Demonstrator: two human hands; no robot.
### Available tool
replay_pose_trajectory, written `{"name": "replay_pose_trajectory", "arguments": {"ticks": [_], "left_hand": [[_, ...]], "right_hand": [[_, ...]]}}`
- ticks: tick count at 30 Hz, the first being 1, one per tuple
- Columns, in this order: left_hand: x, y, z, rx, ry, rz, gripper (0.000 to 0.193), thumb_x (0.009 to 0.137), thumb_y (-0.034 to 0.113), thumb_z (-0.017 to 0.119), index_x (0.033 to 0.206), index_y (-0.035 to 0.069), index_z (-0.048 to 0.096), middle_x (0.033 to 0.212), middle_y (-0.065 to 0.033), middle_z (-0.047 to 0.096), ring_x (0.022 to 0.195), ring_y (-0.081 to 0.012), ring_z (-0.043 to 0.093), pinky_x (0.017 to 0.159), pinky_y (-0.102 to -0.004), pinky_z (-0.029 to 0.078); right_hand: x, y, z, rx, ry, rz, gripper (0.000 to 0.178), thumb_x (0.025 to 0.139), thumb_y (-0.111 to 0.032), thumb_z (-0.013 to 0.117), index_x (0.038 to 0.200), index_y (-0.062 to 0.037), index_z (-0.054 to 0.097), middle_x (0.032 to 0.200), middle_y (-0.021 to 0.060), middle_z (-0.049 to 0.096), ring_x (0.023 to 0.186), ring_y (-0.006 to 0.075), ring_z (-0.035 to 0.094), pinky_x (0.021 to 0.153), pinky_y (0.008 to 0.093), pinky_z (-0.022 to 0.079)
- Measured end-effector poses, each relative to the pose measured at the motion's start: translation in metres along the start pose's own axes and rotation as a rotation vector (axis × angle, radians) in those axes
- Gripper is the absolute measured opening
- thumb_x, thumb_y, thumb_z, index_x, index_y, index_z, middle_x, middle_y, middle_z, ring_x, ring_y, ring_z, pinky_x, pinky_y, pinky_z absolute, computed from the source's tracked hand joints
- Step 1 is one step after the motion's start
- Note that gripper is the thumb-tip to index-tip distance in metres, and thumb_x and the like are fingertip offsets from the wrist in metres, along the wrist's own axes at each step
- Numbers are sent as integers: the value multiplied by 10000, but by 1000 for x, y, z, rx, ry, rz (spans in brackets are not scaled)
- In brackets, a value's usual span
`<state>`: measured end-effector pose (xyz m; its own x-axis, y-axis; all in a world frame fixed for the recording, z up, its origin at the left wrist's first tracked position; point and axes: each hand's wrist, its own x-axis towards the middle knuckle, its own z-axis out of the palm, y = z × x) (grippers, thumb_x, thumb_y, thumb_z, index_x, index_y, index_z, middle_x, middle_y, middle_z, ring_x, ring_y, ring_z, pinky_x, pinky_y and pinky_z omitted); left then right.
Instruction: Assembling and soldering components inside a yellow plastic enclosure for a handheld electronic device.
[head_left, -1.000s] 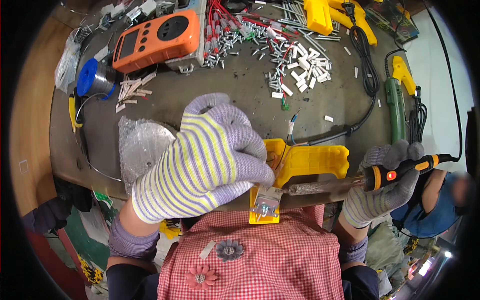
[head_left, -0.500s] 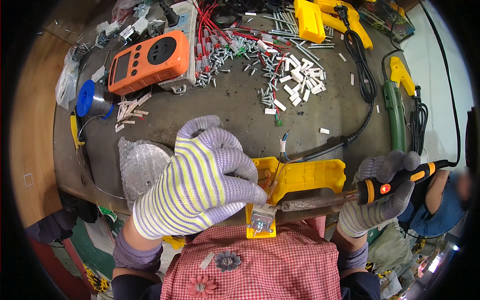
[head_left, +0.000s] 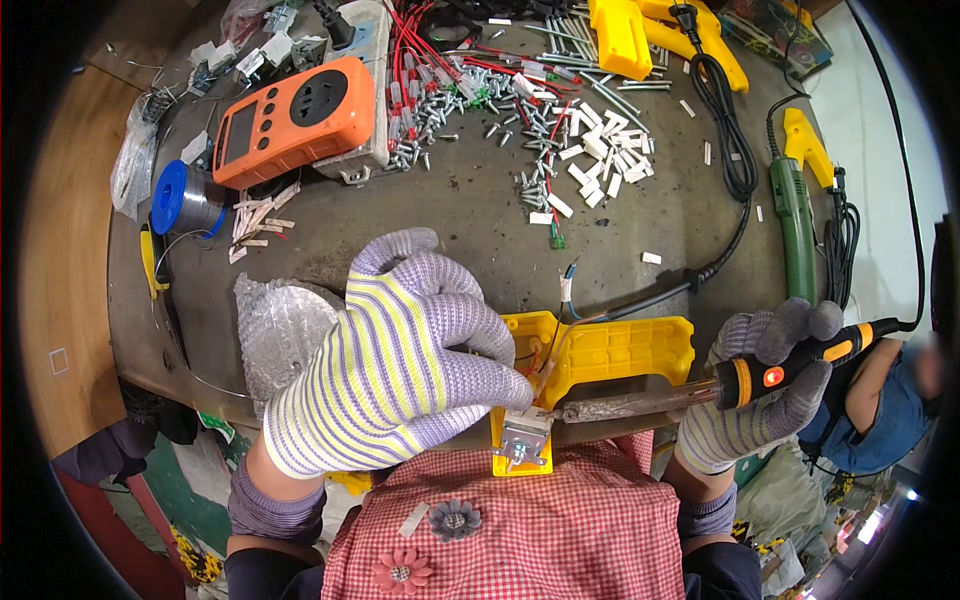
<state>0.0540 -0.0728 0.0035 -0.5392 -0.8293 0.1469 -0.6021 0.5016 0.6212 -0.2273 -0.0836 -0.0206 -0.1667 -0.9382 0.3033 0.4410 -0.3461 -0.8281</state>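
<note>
My right hand (head_left: 765, 390), in a striped knit glove, is wrapped round a black and orange soldering iron (head_left: 787, 374) with a lit red light. Its long brown shaft (head_left: 635, 404) points left, its tip beside a metal trigger switch (head_left: 524, 440). That switch sits in the handle of a yellow plastic tool shell (head_left: 625, 350) at the table's front edge. My left hand (head_left: 405, 350), gloved too, has its fingers closed in a pinch over the switch's upper end; what they grip is hidden. Thin wires run beside the fingertips, and a black cord (head_left: 640, 307) leads to the shell.
Screws (head_left: 430, 125), white blocks (head_left: 605, 150) and red wires lie at the back. An orange meter (head_left: 295, 120) and a solder wire spool (head_left: 188, 198) stand left, near bubble wrap (head_left: 280, 335). A green tool (head_left: 792, 225) lies right. Another person (head_left: 885, 400) is at far right.
The view has shifted very slightly. Both hands, the soldering iron and the yellow shell keep practically the same places.
</note>
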Motion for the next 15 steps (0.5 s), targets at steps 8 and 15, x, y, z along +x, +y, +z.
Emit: {"name": "replay_pose_trajectory", "arguments": {"ticks": [8,15], "left_hand": [[-2,-1,2,-2,7,9,179,651,280,751,826,308,777,834,107,610,932,-198,549,1081,-544,290],[-1,-1,1,-10,4,6,175,659,277,747,828,308,780,832,107,609,931,-198,547,1080,-547,288]], "right_hand": [[-2,1,7,-5,77,-12,357,948,-327,663,1168,-102,495,789,56,512,542,110,448,474,261,407],[-4,1,4,-15,57,-20,364,955,-320,651,1198,-97,495,805,53,506,580,108,453,511,264,416]]}}
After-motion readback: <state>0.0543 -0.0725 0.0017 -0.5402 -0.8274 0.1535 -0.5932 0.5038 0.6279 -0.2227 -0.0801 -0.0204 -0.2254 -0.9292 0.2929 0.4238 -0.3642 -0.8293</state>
